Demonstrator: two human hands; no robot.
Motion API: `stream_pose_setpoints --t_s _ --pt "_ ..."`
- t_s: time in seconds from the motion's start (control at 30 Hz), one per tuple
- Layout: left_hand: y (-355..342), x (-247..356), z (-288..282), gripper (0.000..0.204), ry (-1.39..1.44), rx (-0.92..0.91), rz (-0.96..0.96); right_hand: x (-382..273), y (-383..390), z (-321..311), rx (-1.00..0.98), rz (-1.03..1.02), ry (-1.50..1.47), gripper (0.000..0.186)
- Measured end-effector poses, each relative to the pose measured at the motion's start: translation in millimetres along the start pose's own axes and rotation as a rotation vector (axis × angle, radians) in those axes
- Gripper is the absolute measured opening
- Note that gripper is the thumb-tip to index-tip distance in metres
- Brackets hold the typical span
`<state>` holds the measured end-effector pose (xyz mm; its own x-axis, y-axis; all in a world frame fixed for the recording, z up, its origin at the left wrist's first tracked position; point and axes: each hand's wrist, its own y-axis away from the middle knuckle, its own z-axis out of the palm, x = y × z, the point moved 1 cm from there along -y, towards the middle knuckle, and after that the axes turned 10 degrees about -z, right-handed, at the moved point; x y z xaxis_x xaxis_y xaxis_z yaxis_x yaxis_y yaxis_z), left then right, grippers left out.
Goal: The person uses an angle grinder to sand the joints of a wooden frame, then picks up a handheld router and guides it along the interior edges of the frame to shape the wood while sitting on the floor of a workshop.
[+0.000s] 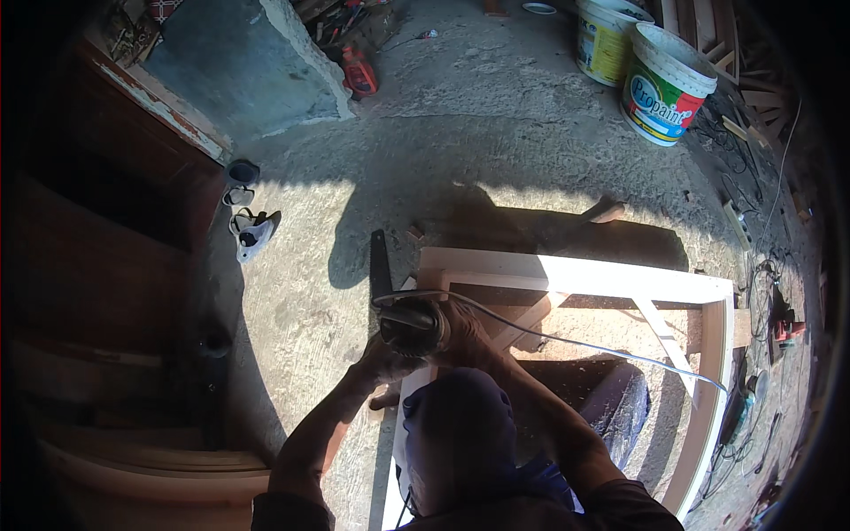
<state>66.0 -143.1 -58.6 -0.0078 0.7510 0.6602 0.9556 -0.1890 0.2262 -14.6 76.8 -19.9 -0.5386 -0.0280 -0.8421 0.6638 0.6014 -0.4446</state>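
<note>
A dark, rounded corded power tool point(412, 326) sits at the left corner of a pale wooden frame point(584, 274); its exact kind is hard to make out. My left hand point(384, 361) is closed around its near left side. On its right side my right hand point(464, 333) is closed too, its fingers partly in shadow. The tool's underside and its contact with the wood are hidden. A grey cable point(567, 338) loops from the tool across the frame to the right. Just beyond the tool, a dark saw-like blade point(380, 258) points away over the concrete floor.
Beyond the frame lies a wooden-handled tool point(606, 211). Two paint buckets point(668, 84) stand far right, with tangled cords point(757, 292) along the right side. Sandals point(252, 232) lie left, near stacked boards point(159, 473). A red bottle point(359, 73) stands by a slab point(248, 66).
</note>
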Motion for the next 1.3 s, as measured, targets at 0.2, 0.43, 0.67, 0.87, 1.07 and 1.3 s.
stream_pose_setpoints --t_s 0.2,0.43,0.67,0.87,1.07,1.3 --pt "-39 48 -29 0.057 0.020 -0.092 -0.124 16 -17 -19 0.058 -0.007 0.075 0.091" --pt "-79 24 -44 0.081 -0.157 -0.064 0.044 22 -45 -20 0.189 -0.050 0.110 0.093" --pt "-101 31 -58 0.083 -0.185 -0.068 0.055 39 -53 -22 0.180 0.040 0.115 0.093" --pt "-110 24 -65 0.082 -0.186 -0.123 0.073 44 -55 -21 0.203 0.057 0.096 0.084" --pt "-123 43 -78 0.079 -0.200 -0.133 0.103 46 -57 -21 0.257 0.108 0.110 0.082" --pt "-128 42 -86 0.074 -0.224 -0.125 0.178 48 -63 -20 0.285 0.062 0.129 0.080"
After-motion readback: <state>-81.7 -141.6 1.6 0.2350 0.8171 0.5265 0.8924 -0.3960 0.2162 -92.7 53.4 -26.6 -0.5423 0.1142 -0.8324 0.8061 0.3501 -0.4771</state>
